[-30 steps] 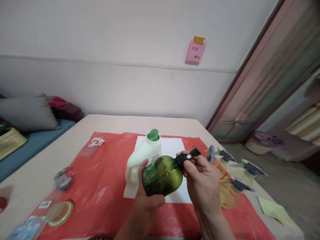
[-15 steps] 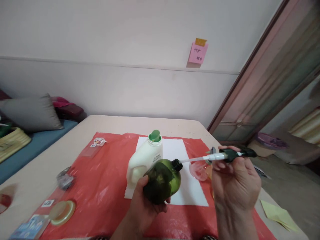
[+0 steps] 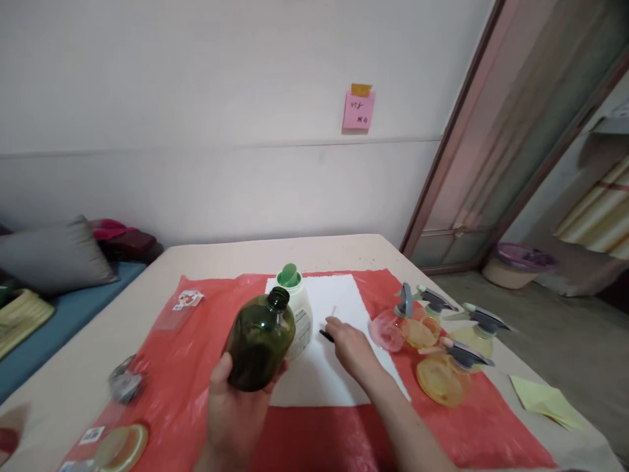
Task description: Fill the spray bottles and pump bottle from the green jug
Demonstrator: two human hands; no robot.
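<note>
My left hand (image 3: 236, 406) is wrapped round a dark green bottle (image 3: 260, 341), tilted with its uncapped neck up. Over on the white sheet (image 3: 334, 387), my right hand (image 3: 348, 344) is closed on the pump dispenser (image 3: 326, 336). Most of the pump is hidden by the fingers; a dark end and a bit of pale tube show. Behind the green bottle stands a white jug (image 3: 301, 321), partly covered by it, with a green funnel-like piece (image 3: 289, 275) in its mouth.
Several squat pump bottles, one yellow (image 3: 439, 380) and one pink (image 3: 386, 330), stand at the right on the red plastic sheet (image 3: 196, 367). A round lid (image 3: 128, 449) lies front left. Yellow paper (image 3: 545, 401) rests near the right table edge. A pink note (image 3: 358, 110) hangs on the wall.
The pump has come away from the bottle neck; my right hand has carried it left and down to the white sheet. My left hand has moved left, turning the bottle more upright.
</note>
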